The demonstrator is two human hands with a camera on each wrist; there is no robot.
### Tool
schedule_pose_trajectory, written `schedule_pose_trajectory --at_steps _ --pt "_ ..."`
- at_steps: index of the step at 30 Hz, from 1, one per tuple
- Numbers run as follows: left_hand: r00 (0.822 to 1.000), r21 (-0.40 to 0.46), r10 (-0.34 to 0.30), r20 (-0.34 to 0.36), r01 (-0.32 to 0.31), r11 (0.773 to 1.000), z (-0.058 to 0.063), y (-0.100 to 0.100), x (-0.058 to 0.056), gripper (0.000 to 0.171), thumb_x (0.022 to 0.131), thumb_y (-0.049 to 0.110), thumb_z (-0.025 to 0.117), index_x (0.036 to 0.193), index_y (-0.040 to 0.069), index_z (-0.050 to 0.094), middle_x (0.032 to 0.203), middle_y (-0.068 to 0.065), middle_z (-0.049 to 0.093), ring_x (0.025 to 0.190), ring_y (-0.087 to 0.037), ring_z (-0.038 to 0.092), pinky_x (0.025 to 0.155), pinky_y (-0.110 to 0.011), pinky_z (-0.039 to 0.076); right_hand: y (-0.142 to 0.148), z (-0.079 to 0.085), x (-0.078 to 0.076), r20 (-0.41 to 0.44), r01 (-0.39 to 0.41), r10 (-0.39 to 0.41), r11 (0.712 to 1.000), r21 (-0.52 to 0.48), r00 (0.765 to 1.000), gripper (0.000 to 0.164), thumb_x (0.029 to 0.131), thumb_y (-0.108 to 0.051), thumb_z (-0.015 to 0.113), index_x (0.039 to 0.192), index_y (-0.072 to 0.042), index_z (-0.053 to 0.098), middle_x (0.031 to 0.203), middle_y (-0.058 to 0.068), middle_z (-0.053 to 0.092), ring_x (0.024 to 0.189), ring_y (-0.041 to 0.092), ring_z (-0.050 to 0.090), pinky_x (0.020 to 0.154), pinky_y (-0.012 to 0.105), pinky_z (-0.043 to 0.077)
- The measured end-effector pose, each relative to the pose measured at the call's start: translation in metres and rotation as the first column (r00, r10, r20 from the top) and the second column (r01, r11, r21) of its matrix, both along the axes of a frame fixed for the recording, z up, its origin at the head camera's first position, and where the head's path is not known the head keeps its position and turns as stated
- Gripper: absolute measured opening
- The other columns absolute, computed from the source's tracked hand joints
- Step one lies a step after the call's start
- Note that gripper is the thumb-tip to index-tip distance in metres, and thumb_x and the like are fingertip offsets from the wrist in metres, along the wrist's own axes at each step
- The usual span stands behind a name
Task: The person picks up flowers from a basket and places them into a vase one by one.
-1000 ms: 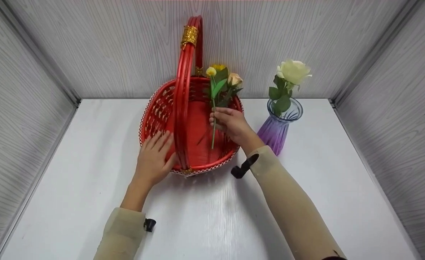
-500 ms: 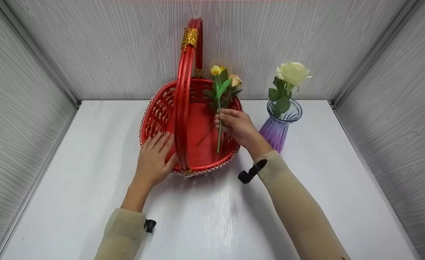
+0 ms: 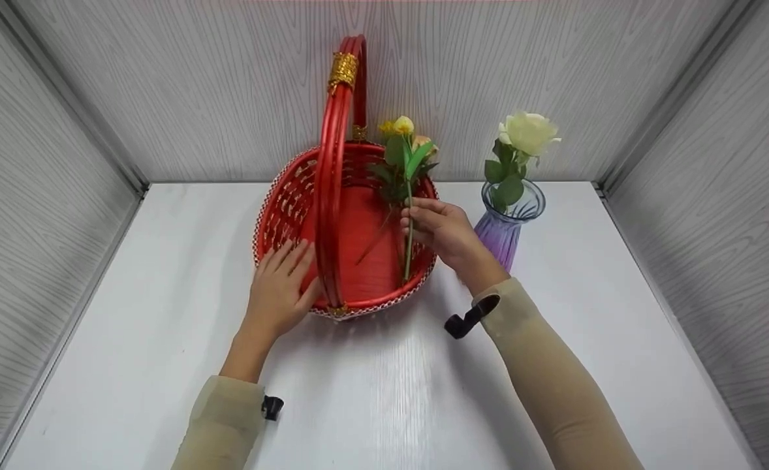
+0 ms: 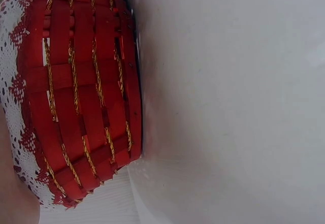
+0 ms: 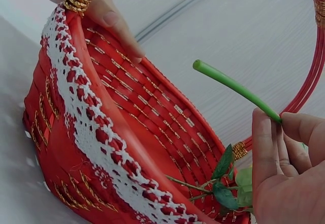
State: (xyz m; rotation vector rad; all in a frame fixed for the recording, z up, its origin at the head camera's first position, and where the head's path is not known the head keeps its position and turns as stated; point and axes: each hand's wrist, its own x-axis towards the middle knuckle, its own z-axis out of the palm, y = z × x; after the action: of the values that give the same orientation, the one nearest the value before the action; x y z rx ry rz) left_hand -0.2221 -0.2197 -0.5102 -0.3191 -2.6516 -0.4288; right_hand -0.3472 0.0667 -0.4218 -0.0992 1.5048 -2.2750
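My right hand (image 3: 443, 232) pinches the green stem (image 5: 233, 84) of a small pale-yellow flower (image 3: 403, 125) between thumb and fingers, above the right side of a red woven basket (image 3: 358, 287). The cut end of that stem points toward the front rim. Behind it, a yellow flower (image 3: 386, 127) and a peach rose (image 3: 423, 147) lean at the basket's back right, their stems inside. My left hand (image 3: 277, 290) rests on the basket's left front rim with its fingers straight, beside the handle's front foot. White and red lace trim (image 4: 20, 92) runs round the rim.
To the right of the basket stands a blue-to-purple glass vase (image 3: 501, 235) holding a white rose (image 3: 528, 134). The tall red handle (image 3: 329, 170) arches over the basket. Grey wood-grain panels (image 3: 228, 85) enclose the white table (image 3: 358, 405) at the back and sides.
My right hand has moved right and slightly toward me with the pale-yellow flower, which now overlaps the peach rose. The left hand has stayed on the rim.
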Motion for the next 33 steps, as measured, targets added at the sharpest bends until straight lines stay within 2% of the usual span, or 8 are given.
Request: schedule_pose_trajectory --at_steps 5,13,19,33 --pt "1.000 -0.010 0.010 -0.004 -0.010 1.000 0.002 0.000 0.002 0.059 0.099 0.041 0.045 0.151 0.012 0.046 0.152 -0.012 0.048 0.143 -0.036 0.038 0.120 -0.056 0.023 0.003 0.004 0.004 -0.012 -0.012 0.012 1.000 0.003 1.000 0.032 0.097 0.002 0.058 0.127 0.011 0.055 0.089 0.009 0.071 0.078 0.017 0.069 0.084 0.036 0.060" --pt "1.000 -0.009 0.003 0.027 -0.003 1.000 0.002 0.001 0.002 0.060 0.100 0.043 0.044 0.152 0.014 0.043 0.154 -0.011 0.046 0.146 -0.034 0.034 0.121 -0.056 0.021 0.011 0.013 0.013 -0.024 0.000 0.000 1.000 0.005 1.000 0.016 0.096 0.000 0.062 0.111 0.001 0.066 0.094 0.012 0.071 0.080 0.019 0.071 0.087 0.038 0.059" --pt "1.000 -0.011 0.000 0.002 0.000 1.000 0.001 0.000 0.002 0.059 0.099 0.040 0.046 0.151 0.012 0.045 0.152 -0.012 0.048 0.143 -0.037 0.038 0.119 -0.058 0.024 0.017 0.020 0.020 -0.051 -0.011 0.012 1.000 0.019 0.999 0.020 0.096 -0.002 0.063 0.115 0.001 0.066 0.095 0.012 0.071 0.081 0.019 0.070 0.085 0.035 0.060" --pt "1.000 -0.018 0.009 0.002 -0.009 1.000 0.003 0.001 0.002 0.059 0.100 0.043 0.044 0.151 0.013 0.045 0.152 -0.012 0.049 0.143 -0.037 0.039 0.118 -0.058 0.026 0.031 0.039 0.029 -0.117 -0.024 0.030 0.999 0.049 0.993 0.023 0.096 -0.006 0.064 0.118 0.002 0.063 0.097 0.011 0.071 0.083 0.019 0.070 0.084 0.034 0.060"
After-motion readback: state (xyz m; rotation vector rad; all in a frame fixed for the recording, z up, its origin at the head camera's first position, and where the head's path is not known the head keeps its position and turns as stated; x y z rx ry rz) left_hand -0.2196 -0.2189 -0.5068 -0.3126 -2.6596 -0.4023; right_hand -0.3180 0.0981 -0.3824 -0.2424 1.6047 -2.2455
